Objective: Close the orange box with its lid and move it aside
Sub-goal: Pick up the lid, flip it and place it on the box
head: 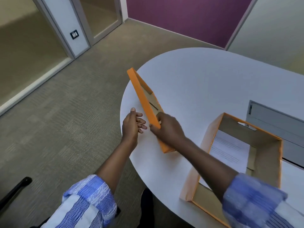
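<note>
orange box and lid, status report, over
Right hand gripping lid, lid tilted up on edge. Left hand open beside it, not touching. Orange box still open, paper inside. Nothing between lid and box.

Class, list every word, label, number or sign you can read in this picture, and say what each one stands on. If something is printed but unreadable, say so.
No text here can be read.
Sheet of paper in the orange box: lines of print, too small and blurred to read.
Inside of the lid, held by the right hand: a dark mark, not legible.
Wall switch plate: no readable marking.
</note>
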The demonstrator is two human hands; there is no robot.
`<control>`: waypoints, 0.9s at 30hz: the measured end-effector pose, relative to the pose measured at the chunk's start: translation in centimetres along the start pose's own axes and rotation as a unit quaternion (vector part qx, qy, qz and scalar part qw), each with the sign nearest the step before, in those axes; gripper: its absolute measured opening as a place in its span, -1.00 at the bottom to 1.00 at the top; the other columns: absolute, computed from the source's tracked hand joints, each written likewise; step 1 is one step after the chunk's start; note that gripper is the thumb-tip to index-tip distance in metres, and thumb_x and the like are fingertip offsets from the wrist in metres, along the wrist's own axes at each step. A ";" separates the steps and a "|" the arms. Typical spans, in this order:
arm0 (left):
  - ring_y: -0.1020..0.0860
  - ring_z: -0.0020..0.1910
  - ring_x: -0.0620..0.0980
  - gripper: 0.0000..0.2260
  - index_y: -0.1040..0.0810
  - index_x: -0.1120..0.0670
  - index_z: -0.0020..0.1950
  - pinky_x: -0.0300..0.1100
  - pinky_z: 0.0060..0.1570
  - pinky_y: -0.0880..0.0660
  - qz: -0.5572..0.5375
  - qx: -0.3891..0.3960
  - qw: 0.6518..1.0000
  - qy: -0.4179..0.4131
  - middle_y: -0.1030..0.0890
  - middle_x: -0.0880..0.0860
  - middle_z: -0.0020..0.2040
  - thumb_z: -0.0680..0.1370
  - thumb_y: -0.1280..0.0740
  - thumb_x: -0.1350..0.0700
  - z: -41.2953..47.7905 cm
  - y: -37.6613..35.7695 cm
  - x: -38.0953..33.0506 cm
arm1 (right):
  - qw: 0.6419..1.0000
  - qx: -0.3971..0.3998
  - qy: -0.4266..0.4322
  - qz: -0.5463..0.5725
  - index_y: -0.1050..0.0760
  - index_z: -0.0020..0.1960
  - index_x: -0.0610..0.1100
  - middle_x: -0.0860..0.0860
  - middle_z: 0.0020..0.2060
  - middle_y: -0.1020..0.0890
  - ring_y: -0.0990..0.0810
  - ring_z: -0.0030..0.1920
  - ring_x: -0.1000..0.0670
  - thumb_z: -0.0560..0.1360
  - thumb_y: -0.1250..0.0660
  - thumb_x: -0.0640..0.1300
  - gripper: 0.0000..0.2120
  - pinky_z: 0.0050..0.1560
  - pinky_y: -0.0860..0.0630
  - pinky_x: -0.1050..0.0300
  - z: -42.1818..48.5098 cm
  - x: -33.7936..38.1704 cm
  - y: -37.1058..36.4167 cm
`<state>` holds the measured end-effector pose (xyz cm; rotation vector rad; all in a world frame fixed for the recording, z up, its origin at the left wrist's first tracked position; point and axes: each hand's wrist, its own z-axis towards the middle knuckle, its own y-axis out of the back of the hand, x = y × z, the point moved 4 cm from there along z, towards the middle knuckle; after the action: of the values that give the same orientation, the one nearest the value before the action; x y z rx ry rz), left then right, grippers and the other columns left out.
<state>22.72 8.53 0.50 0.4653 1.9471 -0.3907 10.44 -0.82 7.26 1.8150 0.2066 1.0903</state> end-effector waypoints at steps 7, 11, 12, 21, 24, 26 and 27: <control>-0.57 0.09 0.16 -0.61 -0.49 0.07 0.17 0.01 0.04 -0.47 0.066 -0.115 0.991 0.017 -0.60 0.09 0.12 0.66 -0.12 -0.22 1.0 -1.6 -0.8 | 0.995 -0.009 0.000 0.104 -0.55 -0.04 -0.07 0.06 -0.18 -0.63 -0.58 -0.13 0.00 0.52 -0.39 0.03 -0.83 -0.18 -0.43 0.18 -0.7 -1.5 11.2; -0.51 0.33 0.23 -0.43 -0.39 0.10 0.45 0.09 0.24 -0.48 0.084 -0.153 0.984 0.023 -0.48 0.18 0.44 0.61 -0.18 -0.28 2.1 -2.4 -1.9 | 0.989 0.031 0.003 0.145 -0.58 0.00 0.00 0.04 -0.16 -0.71 -0.69 -0.16 0.04 0.54 -0.34 0.12 -0.80 -0.09 -0.55 0.06 -3.5 -3.4 17.5; -0.49 0.36 0.23 -0.40 -0.36 0.08 0.49 0.09 0.26 -0.46 0.084 -0.155 0.984 0.020 -0.44 0.17 0.48 0.60 -0.19 -0.29 2.4 -2.7 -2.4 | 0.988 0.037 0.001 0.151 -0.59 0.00 0.02 0.06 -0.16 -0.72 -0.71 -0.19 0.05 0.52 -0.33 0.16 -0.77 -0.11 -0.58 0.05 -4.1 -4.1 18.9; -0.63 0.12 0.15 -0.41 -0.36 -0.07 0.50 0.08 -0.07 -0.63 -0.105 0.023 0.989 0.105 -0.60 0.14 0.28 0.58 -0.20 -0.37 1.8 -9.5 -4.4 | 0.942 0.037 -0.060 0.328 -0.57 0.04 -0.17 -0.13 -0.07 -0.64 -0.63 -0.07 -0.14 0.39 -0.46 0.27 -0.48 0.03 -0.55 -0.11 -9.4 -15.2 26.5; -0.60 0.20 0.16 -0.48 -0.29 -0.05 0.57 0.15 0.03 -0.65 -0.075 0.043 0.993 0.076 -0.55 0.10 0.37 0.65 -0.16 -0.24 0.3 -12.9 -4.5 | 0.926 0.055 -0.102 0.358 -0.59 -0.02 -0.08 -0.10 -0.11 -0.65 -0.64 -0.13 -0.09 0.45 -0.42 0.18 -0.67 -0.04 -0.59 -0.06 -11.8 -19.4 27.9; -0.61 0.18 0.15 -0.54 -0.38 -0.04 0.51 0.15 0.04 -0.64 -0.044 0.066 0.995 0.057 -0.58 0.10 0.33 0.66 -0.17 -0.21 -0.8 -14.9 -4.2 | 0.920 0.040 -0.153 0.358 -0.64 0.07 -0.13 -0.19 -0.04 -0.68 -0.68 -0.08 -0.19 0.50 -0.37 0.12 -0.67 0.03 -0.62 -0.16 -13.6 -22.2 28.8; -0.62 0.13 0.14 -0.59 -0.46 -0.02 0.42 0.11 0.01 -0.64 -0.034 0.077 0.995 0.054 -0.61 0.09 0.26 0.66 -0.18 -0.20 -1.5 -15.9 -3.9 | 0.918 0.022 -0.191 0.347 -0.62 0.18 -0.19 -0.27 0.06 -0.68 -0.68 0.02 -0.30 0.53 -0.34 0.10 -0.60 0.15 -0.59 -0.27 -14.6 -23.8 29.3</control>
<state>15.27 -5.22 5.62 0.5300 2.0503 -0.5724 -23.49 -19.75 18.67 2.1616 -0.7026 1.1610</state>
